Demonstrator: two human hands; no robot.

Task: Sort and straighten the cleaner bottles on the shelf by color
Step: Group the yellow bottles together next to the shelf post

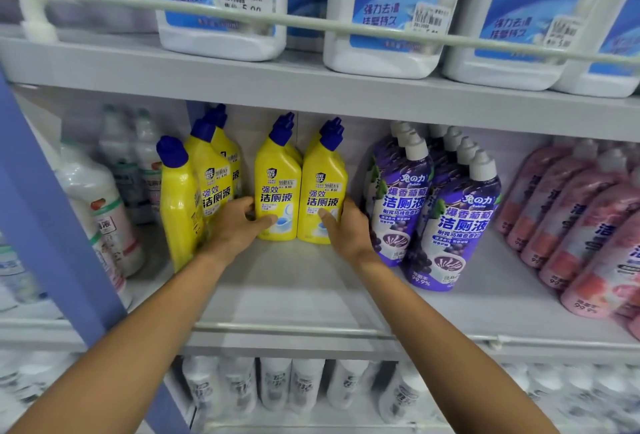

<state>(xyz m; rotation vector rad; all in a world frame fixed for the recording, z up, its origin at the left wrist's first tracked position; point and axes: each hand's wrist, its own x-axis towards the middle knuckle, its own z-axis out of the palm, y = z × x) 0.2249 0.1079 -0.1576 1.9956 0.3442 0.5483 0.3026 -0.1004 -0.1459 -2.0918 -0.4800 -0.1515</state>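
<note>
where: left yellow bottle (277, 191) and right yellow bottle (323, 198) stand touching, set back on the middle shelf (294, 281)
grip: left hand (239, 226) wraps the first low down, right hand (348, 229) wraps the other, thumbs on the labels
feel: probably full, so kinda heavy. stiff slick plastic, so hold the wide body, not the neck
room: bare shelf in front. purple bottles (450, 226) just beside on the right, leaning yellow bottle (176, 205) close on the left

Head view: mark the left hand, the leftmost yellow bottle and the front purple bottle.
left hand (239, 222), head view, back of the hand
leftmost yellow bottle (176, 212), head view, middle of its body
front purple bottle (457, 226), head view, on its label
</note>
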